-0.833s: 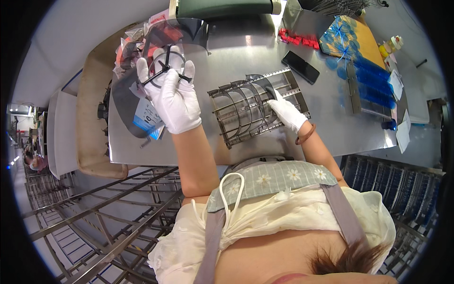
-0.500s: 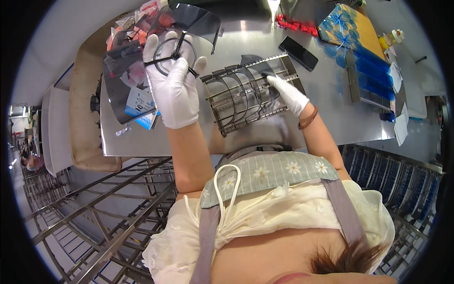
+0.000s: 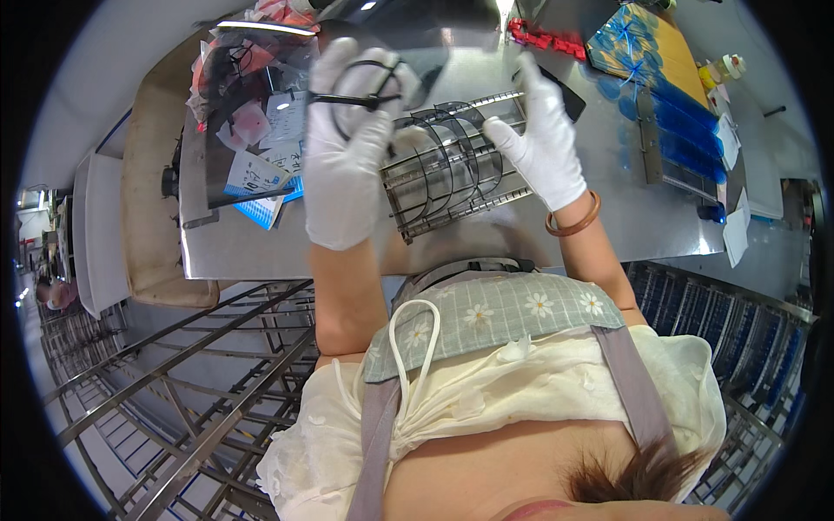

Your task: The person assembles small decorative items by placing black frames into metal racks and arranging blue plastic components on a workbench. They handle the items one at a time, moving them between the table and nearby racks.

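My left hand [image 3: 346, 178], in a white glove, has a black spoked ring [image 3: 372, 97] lying across its fingers and palm, with the thumb over the ring's lower part. The hand is slightly smeared by motion. Beside it stands a metal rack [image 3: 473, 207] with slotted bars, holding several curved, clear dark-edged sheets [image 3: 447, 156]. Over the rack's right end is my right hand [image 3: 549, 143], also white-gloved, thumb and fingers apart, with nothing visible between them. A large dark see-through sheet [image 3: 248, 74] is left of my left hand, above paper slips.
Handwritten slips and a blue card [image 3: 256, 211] lie at the left of the metal table [image 3: 252, 247]. A phone [image 3: 569, 102] is partly behind my right hand. Red parts [image 3: 547, 39], a blue-filled rack [image 3: 682, 143] and a cardboard piece [image 3: 647, 48] are to the right.
My right hand has lifted off the sheets in the rack and moved up, its fingers spreading. My left hand has shifted right with the spoked ring. The dark sheet at left appears higher.
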Motion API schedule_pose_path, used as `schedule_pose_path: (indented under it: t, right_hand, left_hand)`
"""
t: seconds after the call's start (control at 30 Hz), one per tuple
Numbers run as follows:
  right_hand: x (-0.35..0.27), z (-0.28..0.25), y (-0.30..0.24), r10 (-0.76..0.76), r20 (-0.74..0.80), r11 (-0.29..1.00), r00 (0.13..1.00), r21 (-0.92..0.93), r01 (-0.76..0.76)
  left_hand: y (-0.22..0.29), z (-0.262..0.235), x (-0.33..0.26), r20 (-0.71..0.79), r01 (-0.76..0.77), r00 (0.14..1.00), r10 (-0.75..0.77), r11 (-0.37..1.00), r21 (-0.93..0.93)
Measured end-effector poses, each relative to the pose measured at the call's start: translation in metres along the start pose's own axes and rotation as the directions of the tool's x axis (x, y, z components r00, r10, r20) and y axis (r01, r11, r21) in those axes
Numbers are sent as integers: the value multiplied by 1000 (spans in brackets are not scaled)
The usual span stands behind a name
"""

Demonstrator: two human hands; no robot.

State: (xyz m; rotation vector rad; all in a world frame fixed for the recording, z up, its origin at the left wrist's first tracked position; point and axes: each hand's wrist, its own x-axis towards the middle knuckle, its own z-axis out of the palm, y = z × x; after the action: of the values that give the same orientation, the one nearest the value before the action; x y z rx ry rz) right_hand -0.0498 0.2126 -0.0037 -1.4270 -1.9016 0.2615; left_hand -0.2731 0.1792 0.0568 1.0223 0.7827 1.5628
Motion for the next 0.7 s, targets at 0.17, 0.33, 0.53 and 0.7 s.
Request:
schedule_pose_path:
  t: [0.17,0.33,0.53,0.7]
  right_hand:
    - [12,-30,-30,-147,190,936,971,344,74]
    - [7,-52,22,-15,761,292,649,624,-725]
    - [-28,3,75,511,629,588,586,242,-772]
    - [-51,19,83,457,699,498,550,311,-809]
  left_hand:
    - [3,11,-17,411,11,911,-32,998,55]
    - [17,-24,-9,317,-206,942,113,939,276]
    - [1,-44,1,-187,-33,981,51,995,99]
    - [-17,-45,1,-301,-60,951,66,998,32]
